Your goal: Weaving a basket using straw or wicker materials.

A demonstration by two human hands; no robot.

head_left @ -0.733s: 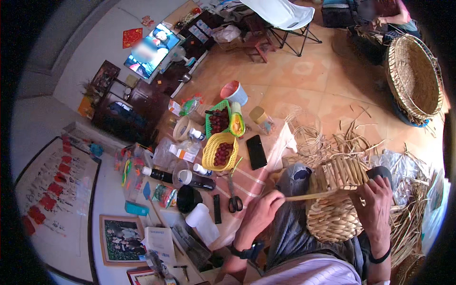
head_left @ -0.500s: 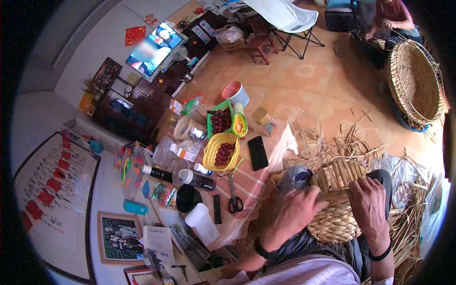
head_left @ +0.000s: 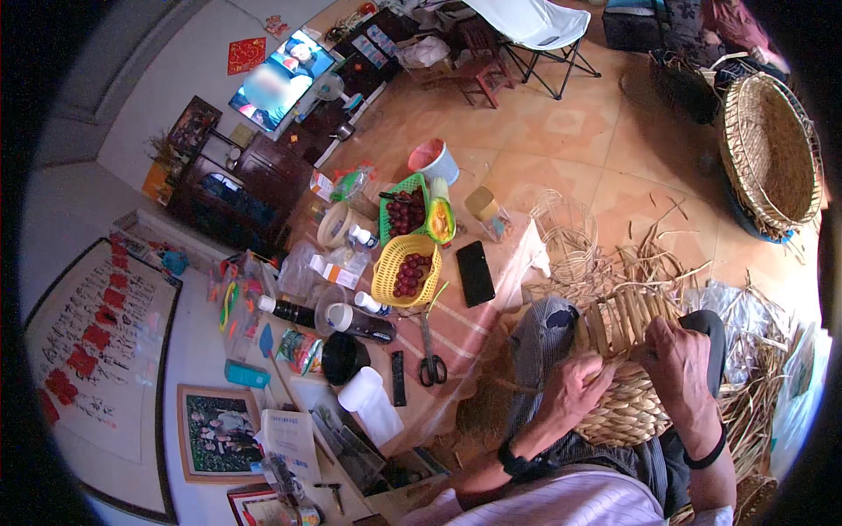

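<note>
A half-woven straw basket [head_left: 624, 410] rests in my lap, its plaited side toward me and several stiff upright stakes [head_left: 624, 317] along its far side. My left hand [head_left: 574, 390] is at the basket's left side with fingers pinched together; what they hold is hidden. At the right side, my right hand [head_left: 677, 368] is closed, its curled fingers against the edge where the stakes meet the weave. The fingertips of both hands are partly hidden.
Dry straw [head_left: 653, 259] litters the floor ahead, beside a wire frame [head_left: 566, 230]. On the left, a table holds scissors [head_left: 430, 359], a phone [head_left: 475, 273] and a yellow basket [head_left: 407, 272] of fruit. A large woven basket [head_left: 772, 153] stands far right, near another person [head_left: 741, 26].
My left hand has closed in a pinch after being blurred. My right hand has curled more tightly and risen slightly. The basket stays in my lap.
</note>
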